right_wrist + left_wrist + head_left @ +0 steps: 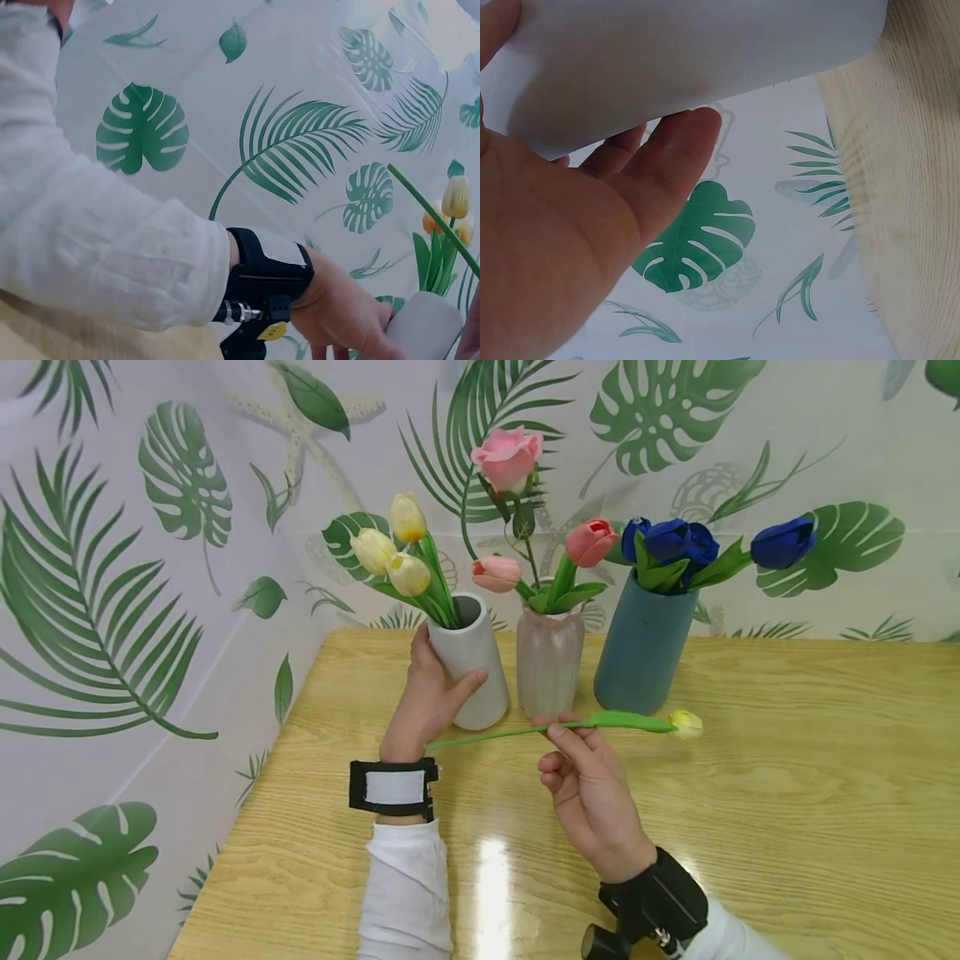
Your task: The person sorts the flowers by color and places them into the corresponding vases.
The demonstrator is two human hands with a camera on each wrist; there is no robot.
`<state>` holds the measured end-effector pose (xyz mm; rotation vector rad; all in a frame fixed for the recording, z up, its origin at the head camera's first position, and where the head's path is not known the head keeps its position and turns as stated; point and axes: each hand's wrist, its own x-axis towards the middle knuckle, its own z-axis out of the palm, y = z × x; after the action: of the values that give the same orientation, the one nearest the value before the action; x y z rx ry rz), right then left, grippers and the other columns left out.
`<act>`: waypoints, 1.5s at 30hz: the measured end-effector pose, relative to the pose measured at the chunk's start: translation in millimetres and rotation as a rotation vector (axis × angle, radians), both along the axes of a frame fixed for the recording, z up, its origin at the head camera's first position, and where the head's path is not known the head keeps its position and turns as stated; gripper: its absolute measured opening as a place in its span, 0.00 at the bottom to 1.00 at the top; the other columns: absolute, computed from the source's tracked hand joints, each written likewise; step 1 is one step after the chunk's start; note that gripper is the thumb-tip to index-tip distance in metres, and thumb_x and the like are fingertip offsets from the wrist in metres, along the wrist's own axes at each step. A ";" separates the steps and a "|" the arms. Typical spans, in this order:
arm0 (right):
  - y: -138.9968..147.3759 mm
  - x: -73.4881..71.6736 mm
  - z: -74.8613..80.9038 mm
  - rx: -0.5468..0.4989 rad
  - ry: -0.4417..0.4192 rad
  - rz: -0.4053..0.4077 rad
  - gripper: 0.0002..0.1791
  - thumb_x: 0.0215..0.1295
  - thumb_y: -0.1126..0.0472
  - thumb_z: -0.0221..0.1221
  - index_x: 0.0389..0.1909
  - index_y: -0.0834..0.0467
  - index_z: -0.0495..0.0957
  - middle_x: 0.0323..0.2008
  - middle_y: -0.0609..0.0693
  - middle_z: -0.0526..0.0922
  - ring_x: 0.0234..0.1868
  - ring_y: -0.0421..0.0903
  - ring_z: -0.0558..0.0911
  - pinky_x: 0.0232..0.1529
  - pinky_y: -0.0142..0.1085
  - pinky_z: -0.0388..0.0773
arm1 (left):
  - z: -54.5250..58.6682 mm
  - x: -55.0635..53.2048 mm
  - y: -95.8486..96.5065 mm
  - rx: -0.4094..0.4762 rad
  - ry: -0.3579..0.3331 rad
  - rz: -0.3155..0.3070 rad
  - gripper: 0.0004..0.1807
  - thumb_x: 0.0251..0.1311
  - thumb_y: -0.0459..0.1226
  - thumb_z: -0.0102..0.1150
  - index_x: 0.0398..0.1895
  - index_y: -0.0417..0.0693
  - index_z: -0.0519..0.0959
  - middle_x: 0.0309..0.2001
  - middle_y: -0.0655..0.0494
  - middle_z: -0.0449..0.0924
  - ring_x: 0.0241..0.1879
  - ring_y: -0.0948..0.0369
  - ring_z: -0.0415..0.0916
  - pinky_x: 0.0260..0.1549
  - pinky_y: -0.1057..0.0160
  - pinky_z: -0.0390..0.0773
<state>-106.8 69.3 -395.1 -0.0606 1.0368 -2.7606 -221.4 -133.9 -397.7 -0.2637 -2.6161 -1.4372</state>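
My left hand (pixel 431 702) grips the white vase (pixel 480 681), thumb across its front and fingers round its left side. Cream-yellow tulips (pixel 405 556) lean left out of that vase. In the left wrist view the fingers (pixel 679 150) lie along the underside of the vase (pixel 705 52). My right hand (pixel 596 797) pinches the thin green stem of a single yellow tulip (pixel 686 724) between thumb and fingers. This tulip lies level above the table, bloom to the right and stem end towards my left wrist. In the right wrist view its stem (pixel 427 206) slants past the vase.
A pinkish ribbed vase (pixel 550 664) with a pink rose (pixel 510 460) and pink tulips stands in the middle. To its right is a blue vase (pixel 645 643) with blue flowers (pixel 678 543). All stand on a wooden table (pixel 810 793) before a leaf-patterned wall.
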 end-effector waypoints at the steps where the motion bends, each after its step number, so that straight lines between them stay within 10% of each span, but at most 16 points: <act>1: -1.6 0.0 0.7 0.010 0.025 -0.023 0.06 0.77 0.66 0.49 0.50 0.57 0.65 0.45 0.45 0.85 0.27 0.34 0.83 0.31 0.23 0.78 | -0.3 -0.1 -0.4 0.004 0.003 -0.001 0.54 0.62 0.40 0.67 0.78 0.43 0.37 0.71 0.40 0.55 0.68 0.48 0.62 0.67 0.47 0.62; 8: -10.8 -4.7 -1.2 0.151 0.195 -0.293 0.06 0.76 0.67 0.50 0.50 0.62 0.70 0.44 0.51 0.86 0.24 0.39 0.84 0.28 0.29 0.81 | -1.1 0.0 -1.3 0.021 0.015 -0.001 0.53 0.61 0.38 0.68 0.77 0.41 0.39 0.69 0.39 0.57 0.67 0.47 0.63 0.67 0.47 0.63; 22: -10.5 -51.1 8.4 0.433 0.926 -0.961 0.11 0.72 0.72 0.51 0.43 0.81 0.70 0.41 0.63 0.87 0.18 0.40 0.81 0.26 0.31 0.79 | -2.7 -3.1 0.5 -0.010 -0.031 0.009 0.53 0.63 0.41 0.66 0.77 0.41 0.38 0.70 0.39 0.55 0.69 0.47 0.60 0.68 0.47 0.61; 30: -18.0 -84.4 31.5 0.733 1.099 -0.911 0.17 0.76 0.61 0.52 0.48 0.75 0.74 0.42 0.65 0.85 0.14 0.44 0.70 0.26 0.24 0.71 | -2.9 -1.3 -0.9 -0.009 -0.041 0.017 0.53 0.63 0.42 0.66 0.77 0.42 0.38 0.71 0.39 0.55 0.69 0.47 0.60 0.68 0.46 0.62; 41: -38.6 -115.2 54.2 1.121 1.159 -0.847 0.14 0.69 0.73 0.56 0.54 0.67 0.74 0.40 0.60 0.84 0.19 0.46 0.69 0.23 0.36 0.63 | -3.0 -2.3 -2.2 -0.007 -0.009 0.013 0.53 0.62 0.42 0.67 0.77 0.40 0.39 0.71 0.39 0.56 0.68 0.48 0.62 0.67 0.48 0.64; 45: -49.2 -123.0 69.3 1.334 1.067 -0.647 0.15 0.74 0.66 0.54 0.58 0.66 0.73 0.35 0.60 0.84 0.16 0.48 0.70 0.19 0.39 0.61 | -2.4 -1.8 -3.5 -0.013 -0.002 0.003 0.53 0.63 0.43 0.66 0.77 0.40 0.38 0.71 0.39 0.55 0.67 0.48 0.62 0.66 0.48 0.65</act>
<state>-229.8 20.1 -325.8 -1.1960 3.3114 -1.5874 -223.3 -137.4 -400.1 -0.2598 -2.6264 -1.4211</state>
